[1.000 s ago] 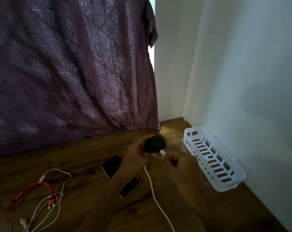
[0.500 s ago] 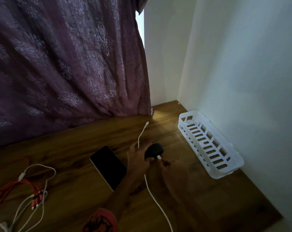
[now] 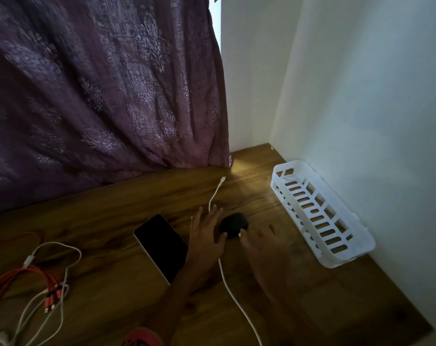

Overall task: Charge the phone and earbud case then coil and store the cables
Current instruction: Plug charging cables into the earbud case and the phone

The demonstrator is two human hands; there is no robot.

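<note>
on the brown wooden bench [image 3: 112,208], the round black earbud case [image 3: 234,224] sits with the thin white cable [image 3: 230,293] plugged in, between the released left hand [image 3: 207,236] and right hand [image 3: 260,247]; next, the flat black phone [image 3: 162,245] beside it likely needs its own plug.

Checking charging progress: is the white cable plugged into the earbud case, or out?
Plugged in, apparently: the connector of the white cable sits against the near edge of the earbud case.
</note>
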